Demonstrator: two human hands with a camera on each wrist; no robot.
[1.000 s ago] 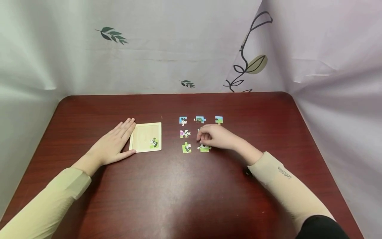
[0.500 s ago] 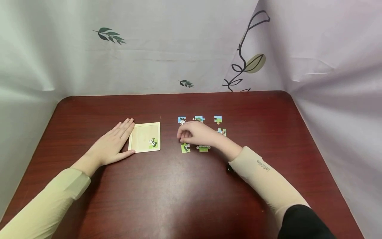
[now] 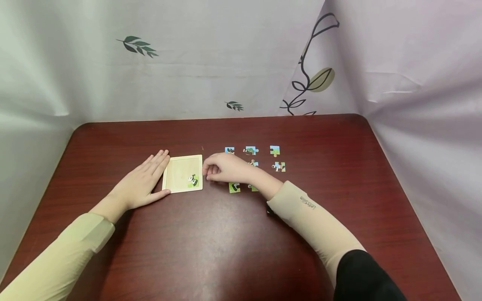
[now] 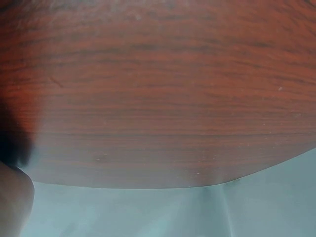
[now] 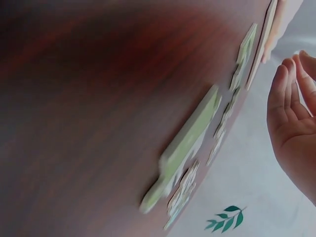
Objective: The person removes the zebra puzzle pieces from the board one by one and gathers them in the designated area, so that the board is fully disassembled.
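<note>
My left hand [image 3: 139, 184] lies flat on the table, fingers straight. Its fingertips and thumb touch the left edge of a shallow wooden puzzle tray [image 3: 180, 167]. One panda jigsaw piece [image 3: 193, 180] sits in the tray's lower right corner. Just right of the tray, my right hand [image 3: 229, 169] hovers with loosely curled fingers. In the right wrist view, nothing shows between the thumb and fingers of that right hand [image 5: 291, 118]. It covers part of the loose pieces; a bottom-row piece [image 3: 234, 187] shows below it. The left wrist view shows mostly table.
More jigsaw pieces lie in rows to the right: a tree piece [image 3: 250, 150], a blue-green piece [image 3: 275, 150] and another piece [image 3: 279, 167]. The dark red wooden table [image 3: 211, 246] has rounded far corners. Pale curtains [image 3: 196, 75] surround it.
The right hand has moved left across the loose pieces to the tray's right side, uncovering pieces in the middle row. The left hand and tray have stayed in place.
</note>
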